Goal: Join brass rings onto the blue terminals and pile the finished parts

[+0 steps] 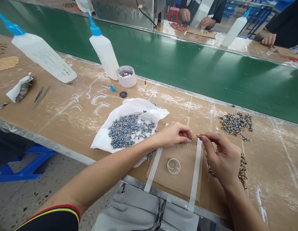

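My left hand (174, 134) is closed in a pinch on a small blue piece (189, 138), mostly hidden by the fingertips. Between thumb and fingers, my right hand (222, 157) grips a thin yellowish stick (196, 136), whose far end meets the piece at my left fingertips. Below both hands, a small clear round cup (173, 166) stands on a cardboard sheet (182, 183) with white tape strips. White paper (100, 140) left of my hands bears a heap of small blue-and-yellow pieces (123, 131).
Another pile of blue pieces (235, 123) lies at the right; brownish pieces (242, 171) are partly behind my right hand. White bottles (104, 56) and a tape roll (127, 77) stand along the green belt (163, 54). Tweezers (41, 96) lie left. Co-workers' hands (206, 22) are across the belt.
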### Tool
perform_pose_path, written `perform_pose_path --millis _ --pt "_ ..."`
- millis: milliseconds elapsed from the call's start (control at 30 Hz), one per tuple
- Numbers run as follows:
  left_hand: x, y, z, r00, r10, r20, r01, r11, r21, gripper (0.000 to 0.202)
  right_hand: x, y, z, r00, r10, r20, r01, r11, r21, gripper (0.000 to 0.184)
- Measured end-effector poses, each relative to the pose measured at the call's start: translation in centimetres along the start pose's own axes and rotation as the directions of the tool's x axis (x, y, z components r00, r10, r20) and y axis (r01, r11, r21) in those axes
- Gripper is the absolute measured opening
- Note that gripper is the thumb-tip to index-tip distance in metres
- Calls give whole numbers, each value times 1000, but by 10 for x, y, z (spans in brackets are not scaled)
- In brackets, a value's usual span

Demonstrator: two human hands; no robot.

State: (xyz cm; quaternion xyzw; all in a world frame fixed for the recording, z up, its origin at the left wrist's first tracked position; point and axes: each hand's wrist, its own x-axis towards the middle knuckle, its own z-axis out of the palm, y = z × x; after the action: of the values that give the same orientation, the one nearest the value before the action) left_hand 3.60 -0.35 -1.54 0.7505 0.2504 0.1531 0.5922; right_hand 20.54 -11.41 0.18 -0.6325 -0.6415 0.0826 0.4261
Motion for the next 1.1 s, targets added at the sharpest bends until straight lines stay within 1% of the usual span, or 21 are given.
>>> perform_pose_path --millis 100,167,233,267,333,367,433,467,500,567,633,700,767,800,867,900,967,1000,1033,1067,1100 --pt "0 2 -1 1000 3 7 -3 1000 -5 12 -2 1 0 1000 28 2 -28 999 21 6" --pt "-1 3 -1 1000 8 13 -8 1000 -3 11 -2 0 -2 995 104 -1 -103 984 147 6" --pt "-1 3 -2 1000 12 18 -12 1000 -5 9 -2 -2 -7 987 161 -3 -151 935 320 7" --pt "-1 2 -2 1000 17 21 -17 1000 -8 9 -1 -4 -10 988 153 26 -150 906 396 8" --pt "-1 1 -2 999 31 23 -30 999 -18 9 0 -9 -15 984 46 173 -126 863 490 11" --pt "-1 0 -2 999 38 24 -37 999 -23 9 0 -13 -16 960 -36 277 -115 853 508 12" --pt "-1 -1 -2 998 47 28 -46 998 -33 9 0 -21 -15 863 -180 473 -95 860 502 13" --pt "-1 -2 -2 998 49 31 -48 998 -37 8 -1 -24 -13 814 -224 537 -81 871 486 13" --pt "-1 -2 -2 998 49 31 -48 998 -41 8 -2 -28 -10 778 -249 577 -64 882 467 12" --pt "-1 -1 -2 999 43 24 -42 998 -40 7 -5 -33 -3 734 -267 624 -39 901 433 13" --pt "-1 1 -2 1000 27 5 -27 999 -32 7 -8 -35 3 705 -267 658 -37 912 409 16" --pt "-1 3 -2 1000 14 -12 -14 1000 -24 7 -10 -37 7 687 -260 679 -50 915 401 17" --pt "-1 4 -2 1000 4 -18 -5 999 -36 8 -8 -36 7 691 -248 679 -62 915 398 18" --pt "-1 4 -2 1000 -1 -15 1 999 -46 9 -6 -34 6 702 -239 671 -64 917 393 19" --pt "-1 4 -2 1000 -17 1 17 998 -68 11 0 -27 -2 740 -198 643 -62 931 359 22" --pt "-1 4 -2 1000 -25 7 26 997 -72 11 4 -20 -8 772 -155 617 -68 944 322 22" --pt "-1 5 -2 999 -38 7 39 997 -64 12 12 -1 -24 848 -7 530 -117 973 201 20" --pt "-1 6 -2 999 -42 0 42 998 -56 12 16 11 -33 893 96 441 -167 978 125 19" --pt "-1 6 -2 999 -44 -10 43 998 -48 12 18 23 -43 913 200 356 -230 972 43 21" --pt "-1 6 -2 999 -44 -18 44 998 -42 11 20 35 -52 915 290 280 -289 956 -44 23" --pt "-1 7 -2 999 -44 -21 43 998 -39 10 20 47 -60 903 352 246 -331 936 -124 25"
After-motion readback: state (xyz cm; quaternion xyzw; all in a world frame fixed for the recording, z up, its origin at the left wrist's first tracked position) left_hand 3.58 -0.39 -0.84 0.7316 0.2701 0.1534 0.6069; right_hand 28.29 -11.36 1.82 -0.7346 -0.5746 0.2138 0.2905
